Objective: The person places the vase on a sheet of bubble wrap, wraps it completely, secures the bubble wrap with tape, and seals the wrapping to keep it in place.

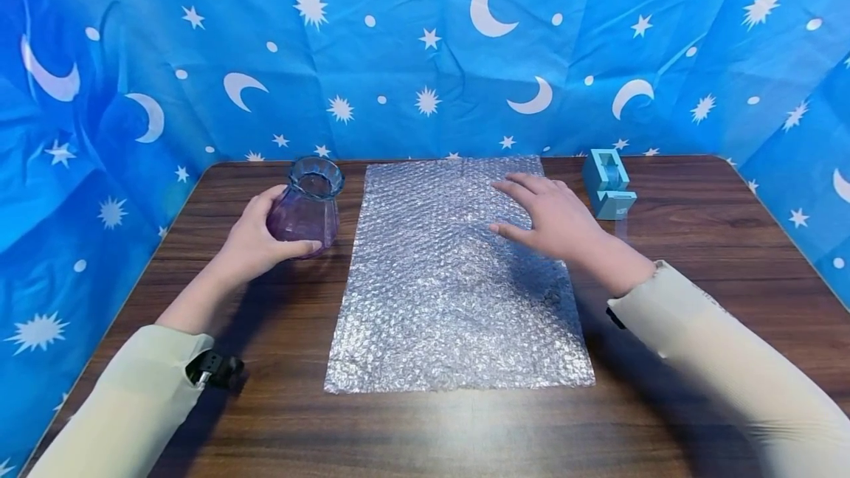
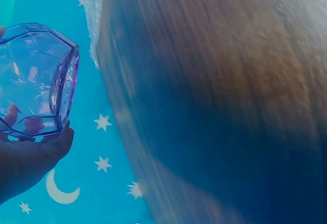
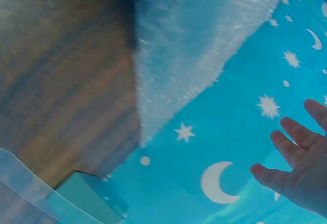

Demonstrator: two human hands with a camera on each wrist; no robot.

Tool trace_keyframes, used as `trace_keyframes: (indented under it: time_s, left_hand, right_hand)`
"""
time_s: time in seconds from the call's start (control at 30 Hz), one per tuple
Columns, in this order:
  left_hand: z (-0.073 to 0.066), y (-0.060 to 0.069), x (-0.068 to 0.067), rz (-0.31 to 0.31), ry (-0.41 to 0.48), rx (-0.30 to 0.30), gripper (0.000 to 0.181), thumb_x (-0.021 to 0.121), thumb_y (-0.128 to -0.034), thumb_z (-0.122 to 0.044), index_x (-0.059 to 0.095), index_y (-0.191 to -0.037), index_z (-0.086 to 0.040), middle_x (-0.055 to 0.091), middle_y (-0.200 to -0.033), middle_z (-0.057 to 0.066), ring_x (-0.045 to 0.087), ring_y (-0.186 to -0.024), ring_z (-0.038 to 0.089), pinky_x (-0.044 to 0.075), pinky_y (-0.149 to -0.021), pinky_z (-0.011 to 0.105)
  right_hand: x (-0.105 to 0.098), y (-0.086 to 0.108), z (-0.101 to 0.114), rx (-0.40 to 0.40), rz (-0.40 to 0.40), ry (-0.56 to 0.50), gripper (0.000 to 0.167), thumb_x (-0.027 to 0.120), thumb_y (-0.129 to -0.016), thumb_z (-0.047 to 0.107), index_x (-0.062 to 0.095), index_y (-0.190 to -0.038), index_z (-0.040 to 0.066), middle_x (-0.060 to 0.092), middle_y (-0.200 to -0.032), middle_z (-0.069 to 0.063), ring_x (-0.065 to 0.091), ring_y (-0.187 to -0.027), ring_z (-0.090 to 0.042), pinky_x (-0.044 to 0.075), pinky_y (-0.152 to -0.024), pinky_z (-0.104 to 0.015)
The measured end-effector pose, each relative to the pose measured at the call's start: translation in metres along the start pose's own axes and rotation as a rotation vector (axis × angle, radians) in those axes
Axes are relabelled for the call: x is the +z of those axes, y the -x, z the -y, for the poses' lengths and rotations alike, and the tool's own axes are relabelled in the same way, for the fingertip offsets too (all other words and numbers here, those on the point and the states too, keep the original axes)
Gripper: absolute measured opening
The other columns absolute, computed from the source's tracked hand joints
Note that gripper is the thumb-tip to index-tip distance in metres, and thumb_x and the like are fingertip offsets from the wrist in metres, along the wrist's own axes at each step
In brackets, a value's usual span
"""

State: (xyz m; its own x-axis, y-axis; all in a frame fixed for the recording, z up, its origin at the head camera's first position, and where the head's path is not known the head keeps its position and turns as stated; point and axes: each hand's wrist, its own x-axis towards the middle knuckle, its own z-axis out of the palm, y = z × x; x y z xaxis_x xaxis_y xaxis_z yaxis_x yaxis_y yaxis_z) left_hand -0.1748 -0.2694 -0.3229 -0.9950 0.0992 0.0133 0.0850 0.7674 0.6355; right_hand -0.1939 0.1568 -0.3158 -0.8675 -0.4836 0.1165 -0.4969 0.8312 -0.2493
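Note:
A purple-blue glass vase [image 1: 305, 216] with a flared rim is at the left of the table. My left hand [image 1: 255, 236] grips its body from the left, thumb across the near side; in the left wrist view the vase [image 2: 36, 81] shows its faceted clear glass above the thumb. A sheet of bubble wrap [image 1: 445, 301] lies flat on the middle of the table. Over its right part hovers my right hand [image 1: 551, 216], fingers spread and holding nothing; the right wrist view shows the same hand [image 3: 301, 157] with parted fingers.
A teal tape dispenser [image 1: 607, 186] stands at the back right, a strip of clear tape [image 1: 620, 229] hanging from its front. The wooden table [image 1: 412, 434] ends at a blue curtain [image 1: 398, 43] with moons and stars, which closes off the back and sides.

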Motion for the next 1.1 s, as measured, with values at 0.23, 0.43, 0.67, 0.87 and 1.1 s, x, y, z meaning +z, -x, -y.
trace_keyframes:
  time_s: [0.23,0.43,0.67,0.87,1.1]
  left_hand:
    - [-0.019,0.004,0.004,-0.038,-0.046,0.067,0.095,0.087,-0.0777,-0.028,0.036,-0.153,0.0,0.041,-0.142,0.03,0.045,-0.126,0.044,0.044,-0.105,0.067]
    - [-0.036,0.007,0.012,-0.034,-0.081,0.11,0.095,0.089,-0.0747,-0.027,0.039,-0.151,-0.003,0.039,-0.138,0.03,0.044,-0.119,0.041,0.048,-0.097,0.063]
    - [-0.051,0.01,0.022,-0.041,-0.118,0.115,0.099,0.092,-0.0714,-0.026,0.039,-0.152,-0.006,0.039,-0.135,0.029,0.043,-0.116,0.041,0.048,-0.096,0.063]
    - [-0.059,0.01,0.025,-0.069,-0.173,0.13,0.098,0.092,-0.0693,-0.027,0.042,-0.151,-0.009,0.04,-0.134,0.028,0.038,-0.12,0.044,0.045,-0.092,0.063]
    - [-0.071,0.008,0.033,-0.057,-0.225,0.137,0.097,0.092,-0.0686,-0.029,0.043,-0.15,-0.013,0.038,-0.137,0.024,0.037,-0.121,0.042,0.049,-0.09,0.063]
  right_hand:
    - [-0.011,0.003,0.012,-0.081,-0.148,-0.038,0.069,0.072,-0.094,0.042,0.049,-0.152,0.011,0.051,-0.155,-0.018,0.048,-0.143,-0.041,0.038,-0.117,-0.064]
    - [-0.013,0.005,0.024,-0.145,-0.21,-0.042,0.072,0.075,-0.092,0.04,0.049,-0.151,0.01,0.054,-0.152,-0.018,0.051,-0.141,-0.04,0.042,-0.115,-0.062]
    - [-0.014,0.005,0.033,-0.165,-0.189,-0.026,0.079,0.078,-0.088,0.045,0.047,-0.153,0.011,0.048,-0.156,-0.019,0.046,-0.145,-0.041,0.04,-0.117,-0.063]
    - [-0.014,0.007,0.04,-0.177,-0.185,-0.028,0.084,0.079,-0.086,0.048,0.045,-0.154,0.013,0.044,-0.159,-0.018,0.044,-0.147,-0.041,0.039,-0.119,-0.062]
    - [-0.015,0.006,0.047,-0.203,-0.184,-0.005,0.089,0.081,-0.083,0.051,0.045,-0.154,0.012,0.042,-0.161,-0.018,0.042,-0.148,-0.041,0.037,-0.12,-0.062]
